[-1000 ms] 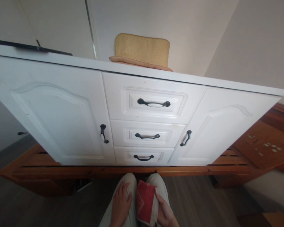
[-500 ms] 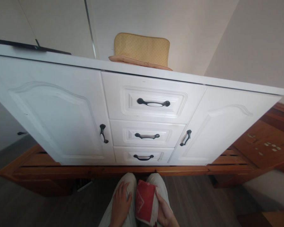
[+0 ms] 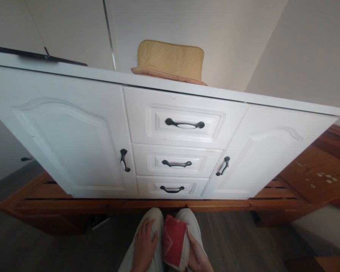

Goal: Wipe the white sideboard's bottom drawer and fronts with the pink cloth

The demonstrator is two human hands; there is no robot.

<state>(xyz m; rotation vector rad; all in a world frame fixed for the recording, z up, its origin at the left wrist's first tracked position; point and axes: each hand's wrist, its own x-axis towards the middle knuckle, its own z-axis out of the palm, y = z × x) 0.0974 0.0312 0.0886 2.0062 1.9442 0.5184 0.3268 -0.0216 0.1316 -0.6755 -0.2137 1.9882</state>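
Observation:
At the bottom of the head view my left hand (image 3: 144, 245) lies flat on my left thigh, fingers apart, holding nothing. My right hand (image 3: 197, 254) grips a folded red and white cloth (image 3: 174, 241) that rests between my knees. Straight ahead stands a white cabinet (image 3: 73, 124) with two doors and three middle drawers, all closed. The top drawer handle (image 3: 184, 124) is black with a white centre. The two lower handles (image 3: 176, 164) (image 3: 172, 189) are black.
A yellow dotted cushion (image 3: 171, 60) leans against the wall on the cabinet top. A flat black object (image 3: 39, 56) lies on the top at the left. The cabinet stands on a low wooden platform (image 3: 314, 177). Grey floor (image 3: 238, 241) surrounds my legs.

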